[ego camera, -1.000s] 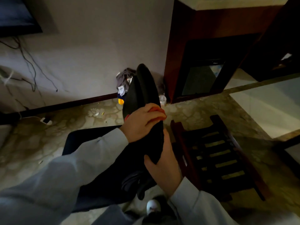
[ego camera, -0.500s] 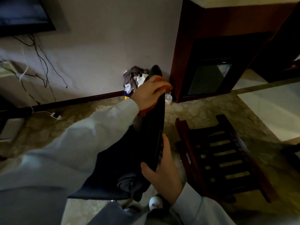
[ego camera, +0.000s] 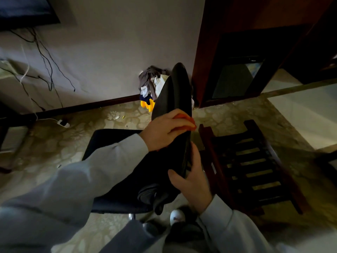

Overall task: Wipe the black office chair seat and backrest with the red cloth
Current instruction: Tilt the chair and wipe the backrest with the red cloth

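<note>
The black office chair stands in front of me, its backrest (ego camera: 175,95) seen edge-on from above and its seat (ego camera: 109,139) spreading left beneath my arm. My left hand (ego camera: 164,132) presses the red cloth (ego camera: 184,120) against the middle of the backrest, fingers curled over the cloth. Only a strip of cloth shows past my fingertips. My right hand (ego camera: 191,181) grips the backrest's near lower edge, thumb on the front face.
A dark wooden slatted rack (ego camera: 251,165) lies on the floor right of the chair. A pile of clothes and a yellow toy (ego camera: 149,88) sit at the wall behind the backrest. A wooden cabinet (ego camera: 237,52) stands at back right. Cables hang at left. My shoe (ego camera: 176,216) is below.
My left hand with the cloth went up to the top of the backrest, then slid back down to its middle. The right hand kept its grip low on the backrest.
</note>
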{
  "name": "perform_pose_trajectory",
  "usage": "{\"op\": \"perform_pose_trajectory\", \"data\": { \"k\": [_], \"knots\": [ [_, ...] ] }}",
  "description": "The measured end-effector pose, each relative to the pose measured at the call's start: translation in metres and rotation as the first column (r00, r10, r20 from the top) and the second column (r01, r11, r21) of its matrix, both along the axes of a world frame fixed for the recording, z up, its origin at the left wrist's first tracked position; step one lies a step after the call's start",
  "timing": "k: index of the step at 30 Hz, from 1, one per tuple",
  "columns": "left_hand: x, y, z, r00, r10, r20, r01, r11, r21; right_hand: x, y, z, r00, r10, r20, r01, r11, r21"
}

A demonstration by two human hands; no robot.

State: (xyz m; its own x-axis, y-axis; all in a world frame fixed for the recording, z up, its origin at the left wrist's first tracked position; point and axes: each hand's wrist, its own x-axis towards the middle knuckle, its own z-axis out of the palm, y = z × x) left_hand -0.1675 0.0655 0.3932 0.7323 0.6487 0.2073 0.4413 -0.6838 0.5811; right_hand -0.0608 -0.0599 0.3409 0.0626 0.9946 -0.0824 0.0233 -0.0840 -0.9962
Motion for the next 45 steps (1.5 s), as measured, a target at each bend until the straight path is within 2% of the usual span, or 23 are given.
{"op": "perform_pose_trajectory", "data": {
  "k": [6,10,13,15,19,23,28,33,35,37,39,45],
  "knots": [
    [-0.021,-0.019,-0.012,0.976,-0.127,0.178,0.136,0.99,-0.041,-0.003,0.001,0.001,1.0,-0.021,0.004,0.021,0.995,0.099],
    [-0.022,0.001,-0.017,0.967,-0.051,0.248,0.038,0.997,0.06,-0.005,0.0,-0.002,0.999,0.018,-0.029,-0.012,0.98,0.199],
    [-0.013,0.017,-0.019,0.982,-0.004,0.191,-0.031,0.983,0.182,-0.006,-0.009,-0.01,0.997,0.071,-0.004,-0.068,0.96,0.272],
    [-0.007,0.018,-0.018,0.994,0.01,0.109,-0.031,0.981,0.19,-0.009,-0.016,-0.018,0.994,0.098,0.039,-0.106,0.948,0.299],
    [-0.004,0.0,-0.013,0.997,0.004,0.073,-0.022,0.971,0.238,-0.009,-0.023,-0.038,0.992,0.11,0.058,-0.123,0.929,0.35],
    [-0.006,-0.032,-0.008,0.999,0.033,0.006,-0.033,0.949,0.315,-0.012,-0.028,-0.04,0.996,0.015,0.093,-0.055,0.895,0.443],
    [-0.022,-0.075,-0.012,1.0,0.004,0.023,-0.01,0.957,0.29,-0.017,-0.024,-0.047,0.998,-0.04,0.051,0.009,0.868,0.497],
    [-0.05,-0.105,-0.006,0.989,-0.149,-0.02,0.15,0.972,0.182,-0.024,-0.027,-0.061,0.999,-0.031,0.021,0.015,0.842,0.539],
    [-0.052,-0.101,-0.003,0.995,-0.093,0.02,0.089,0.985,0.148,-0.025,-0.029,-0.067,0.998,-0.022,0.06,-0.013,0.847,0.532],
    [-0.045,-0.091,-0.005,0.997,0.014,0.073,-0.027,0.982,0.185,-0.025,-0.032,-0.07,0.997,-0.015,0.07,-0.022,0.866,0.499],
    [-0.031,-0.079,-0.009,0.993,0.099,0.064,-0.112,0.965,0.237,-0.024,-0.032,-0.072,0.996,-0.004,0.084,-0.037,0.875,0.482],
    [-0.016,-0.065,-0.018,0.994,0.099,0.04,-0.106,0.954,0.279,-0.018,-0.034,-0.074,0.991,0.038,0.13,-0.092,0.892,0.442]
  ]
}}
